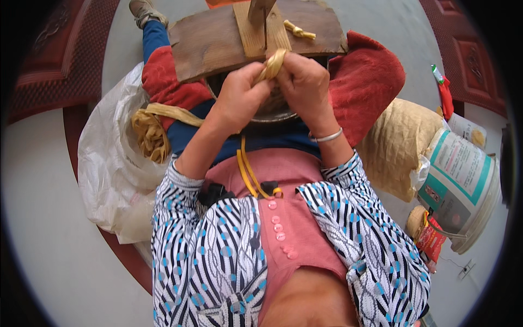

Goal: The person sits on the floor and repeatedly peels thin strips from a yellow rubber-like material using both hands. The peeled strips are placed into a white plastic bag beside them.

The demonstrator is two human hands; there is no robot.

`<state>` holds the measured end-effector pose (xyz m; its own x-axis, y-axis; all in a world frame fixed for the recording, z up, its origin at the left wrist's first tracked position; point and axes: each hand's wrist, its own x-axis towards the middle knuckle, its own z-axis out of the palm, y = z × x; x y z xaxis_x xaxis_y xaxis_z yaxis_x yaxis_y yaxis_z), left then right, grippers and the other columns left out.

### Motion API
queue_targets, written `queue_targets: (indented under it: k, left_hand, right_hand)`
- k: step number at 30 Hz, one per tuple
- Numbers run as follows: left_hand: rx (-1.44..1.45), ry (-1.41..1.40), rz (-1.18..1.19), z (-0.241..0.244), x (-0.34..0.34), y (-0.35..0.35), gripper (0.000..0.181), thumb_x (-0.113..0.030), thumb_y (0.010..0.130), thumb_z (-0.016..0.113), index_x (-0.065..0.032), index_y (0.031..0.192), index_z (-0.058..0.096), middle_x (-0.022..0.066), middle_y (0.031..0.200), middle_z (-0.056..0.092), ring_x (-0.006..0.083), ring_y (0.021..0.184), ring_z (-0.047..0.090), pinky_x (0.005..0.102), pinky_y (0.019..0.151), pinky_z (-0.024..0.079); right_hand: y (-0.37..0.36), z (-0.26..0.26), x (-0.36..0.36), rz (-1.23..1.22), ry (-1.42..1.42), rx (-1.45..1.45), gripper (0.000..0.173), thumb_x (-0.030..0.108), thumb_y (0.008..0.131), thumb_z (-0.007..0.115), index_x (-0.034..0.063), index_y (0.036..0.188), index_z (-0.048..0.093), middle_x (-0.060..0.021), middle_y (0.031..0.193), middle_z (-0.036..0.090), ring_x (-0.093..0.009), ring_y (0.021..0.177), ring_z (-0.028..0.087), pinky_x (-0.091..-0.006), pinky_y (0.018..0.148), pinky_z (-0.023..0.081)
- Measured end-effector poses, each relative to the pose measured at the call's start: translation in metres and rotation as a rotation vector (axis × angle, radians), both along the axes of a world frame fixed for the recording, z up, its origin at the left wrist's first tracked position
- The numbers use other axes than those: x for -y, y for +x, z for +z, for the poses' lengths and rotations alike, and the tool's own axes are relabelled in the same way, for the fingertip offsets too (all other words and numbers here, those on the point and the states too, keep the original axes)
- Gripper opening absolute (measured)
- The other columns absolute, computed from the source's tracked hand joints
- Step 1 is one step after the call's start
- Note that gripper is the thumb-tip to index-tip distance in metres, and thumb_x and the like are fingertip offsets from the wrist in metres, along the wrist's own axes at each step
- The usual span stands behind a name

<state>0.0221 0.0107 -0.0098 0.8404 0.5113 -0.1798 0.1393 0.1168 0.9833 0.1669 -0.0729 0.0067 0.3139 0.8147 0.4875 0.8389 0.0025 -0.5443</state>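
Both my hands meet in front of me over a round metal basin [274,119], just at the near edge of a wooden board [212,39]. My left hand [241,94] and my right hand [306,81] pinch a looped, twisted strip of pale yellow, tofu-skin-like material [274,64]. A flat tan strip [175,113] runs behind my left forearm from a crumpled bundle [150,137] on the left. On the board, right of an upright wooden piece with a thin blade-like edge [261,12], lies a knotted yellow strip [300,30]. What lies inside the basin is mostly hidden.
A white plastic sack [118,163] is at the left beside my leg. To the right stand a brown paper-like sack [394,147], a white and teal plastic bucket [457,175] and a red packet [431,239]. Red cloth covers both my knees. Dark red doors flank the floor.
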Motion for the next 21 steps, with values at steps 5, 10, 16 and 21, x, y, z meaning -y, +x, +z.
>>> queue_targets:
  k: [5,10,16,21]
  left_hand:
    - [-0.143,1.029,0.072,0.007,0.011,-0.024,0.024,-0.002,0.083,0.061,-0.0019,0.107,0.061,0.0120,0.083,0.064,0.0263,0.070,0.063,0.0370,0.059,0.049]
    - [0.048,1.314,0.187,0.008,0.018,-0.031,0.035,-0.005,0.078,0.060,-0.0018,0.113,0.062,0.0112,0.096,0.068,0.0261,0.076,0.065,0.0375,0.061,0.051]
    - [0.100,0.841,0.110,-0.003,0.011,-0.021,0.037,0.001,0.083,0.058,0.0001,0.119,0.060,0.0176,0.109,0.065,0.0345,0.097,0.065,0.0376,0.082,0.052]
    - [0.085,0.640,0.066,0.013,0.010,-0.019,0.038,-0.002,0.085,0.058,0.0021,0.123,0.058,0.0208,0.118,0.061,0.0349,0.109,0.061,0.0362,0.094,0.048]
  right_hand:
    - [-0.011,-0.010,0.011,0.103,-0.110,-0.069,0.018,0.017,0.084,0.066,0.0085,0.071,0.057,-0.0087,0.065,0.054,-0.030,0.065,0.057,-0.0392,0.057,0.042]
    - [-0.028,-0.031,0.025,0.298,-0.279,-1.371,0.027,0.028,0.098,0.061,0.0036,0.095,0.071,0.0014,0.086,0.066,-0.005,0.080,0.056,-0.0251,0.070,0.049]
    - [-0.014,-0.033,0.031,0.550,-0.328,-1.998,0.029,0.028,0.098,0.059,0.0093,0.120,0.064,-0.0033,0.117,0.065,-0.016,0.108,0.063,-0.0358,0.095,0.051]
    - [-0.012,-0.023,0.021,0.458,-0.265,-1.758,0.018,0.009,0.093,0.061,0.0019,0.108,0.069,-0.0040,0.115,0.065,-0.015,0.106,0.062,-0.0286,0.092,0.049]
